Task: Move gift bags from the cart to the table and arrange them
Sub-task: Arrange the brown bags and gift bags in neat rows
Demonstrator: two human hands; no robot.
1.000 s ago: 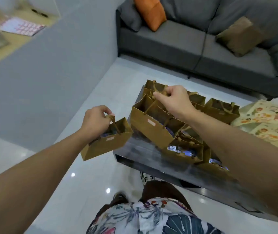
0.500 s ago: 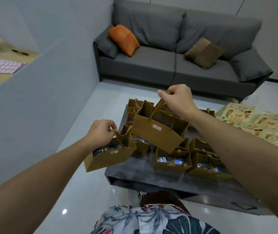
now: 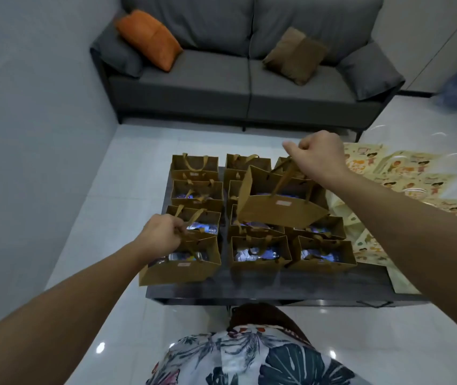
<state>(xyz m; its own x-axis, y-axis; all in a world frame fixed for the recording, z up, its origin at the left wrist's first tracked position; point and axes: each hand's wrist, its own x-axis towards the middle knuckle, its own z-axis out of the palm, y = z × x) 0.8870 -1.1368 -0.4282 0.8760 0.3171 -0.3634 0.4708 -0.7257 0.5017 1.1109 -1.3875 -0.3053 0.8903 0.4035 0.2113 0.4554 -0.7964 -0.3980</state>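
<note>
A low dark tabletop (image 3: 263, 287) stands on a glossy white tiled floor (image 3: 127, 173), its near strip bare and the rest packed with rows of brown paper gift bags (image 3: 259, 251) with shiny wrapped contents showing inside. The left hand (image 3: 160, 234) has its fingers curled tight round the ribbon handles of one gift bag (image 3: 183, 266), which hangs tilted at the tabletop's near left corner, partly past the edge. The right hand (image 3: 319, 154) grips the handles of a raised gift bag (image 3: 277, 209), held tilted above the middle and right rows. Cartoon-printed sheets (image 3: 405, 173) lie just right of the bags. Beyond the tabletop a grey sofa (image 3: 221, 79) sits against the wall with an orange cushion (image 3: 149, 37) and a brown cushion (image 3: 294, 55); a grey wall (image 3: 32, 107) runs along the left
</note>
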